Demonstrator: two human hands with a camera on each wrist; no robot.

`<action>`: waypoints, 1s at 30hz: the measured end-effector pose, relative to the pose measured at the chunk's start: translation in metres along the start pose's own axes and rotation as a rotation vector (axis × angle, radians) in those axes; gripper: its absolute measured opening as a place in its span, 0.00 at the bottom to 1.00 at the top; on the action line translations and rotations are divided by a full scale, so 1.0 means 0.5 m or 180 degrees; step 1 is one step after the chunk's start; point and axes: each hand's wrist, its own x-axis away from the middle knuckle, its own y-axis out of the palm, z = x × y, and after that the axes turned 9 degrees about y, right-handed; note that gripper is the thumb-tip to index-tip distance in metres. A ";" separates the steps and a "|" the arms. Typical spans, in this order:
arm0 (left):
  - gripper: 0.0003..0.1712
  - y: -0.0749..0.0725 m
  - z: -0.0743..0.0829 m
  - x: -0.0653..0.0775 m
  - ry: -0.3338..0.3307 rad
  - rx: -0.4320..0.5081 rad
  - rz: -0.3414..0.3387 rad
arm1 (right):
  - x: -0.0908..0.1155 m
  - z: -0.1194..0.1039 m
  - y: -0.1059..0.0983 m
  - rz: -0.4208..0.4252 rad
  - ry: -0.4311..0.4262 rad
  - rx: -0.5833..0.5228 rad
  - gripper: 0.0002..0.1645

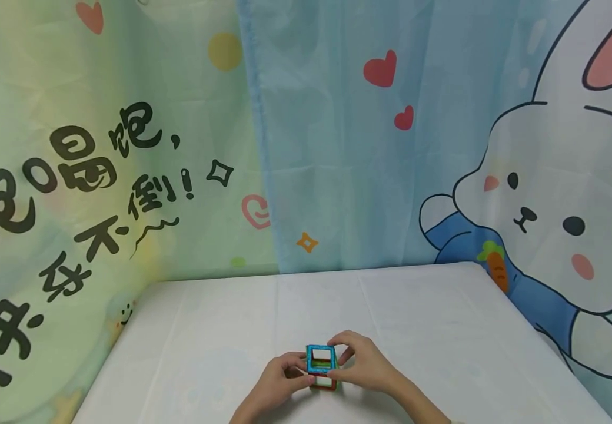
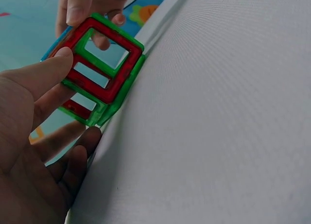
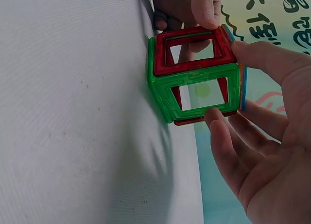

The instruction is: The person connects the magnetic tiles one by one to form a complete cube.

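Note:
A small cube of see-through magnetic tiles rests on the white cloth in front of me. Its upper face is a blue square tile (image 1: pixel 309 360), and the sides are a red tile (image 2: pixel 116 90) and a green tile (image 3: pixel 199 76), each with an open middle. My left hand (image 1: pixel 276 383) grips the cube from the left, its thumb pressed on the red side and fingers at the adjoining face. From the right, my right hand (image 1: pixel 369 365) pinches the blue tile's edge, thumb at the near corner and index finger at the far one. The blue tile lies along the cube's top edges.
The white-covered table (image 1: pixel 221 330) stretches away behind and to both sides of the hands. A printed curtain (image 1: pixel 327 176) hangs along its far edge, with a rabbit, hearts and large black lettering.

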 end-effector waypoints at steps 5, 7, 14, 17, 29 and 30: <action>0.05 0.003 0.019 0.004 -0.0050 -0.0017 0.0001 | -0.001 0.003 0.000 -0.0100 0.0157 -0.0170 0.32; 0.06 0.003 0.032 0.007 -0.0039 -0.0001 -0.0012 | -0.002 0.004 0.000 -0.0147 0.0206 -0.0244 0.32; 0.05 0.000 0.023 0.005 0.0000 -0.0061 -0.0045 | -0.006 0.008 0.000 -0.0194 0.0252 -0.0309 0.32; 0.06 -0.001 0.005 0.002 -0.0007 -0.0076 -0.0064 | -0.008 0.011 0.000 -0.0207 0.0278 -0.0379 0.32; 0.07 -0.003 -0.006 0.002 -0.0038 -0.0111 -0.0069 | -0.006 0.009 -0.007 -0.0423 0.0485 -0.0780 0.34; 0.07 -0.003 -0.006 0.002 -0.0031 -0.0115 -0.0065 | -0.006 0.009 -0.007 -0.0437 0.0490 -0.0781 0.34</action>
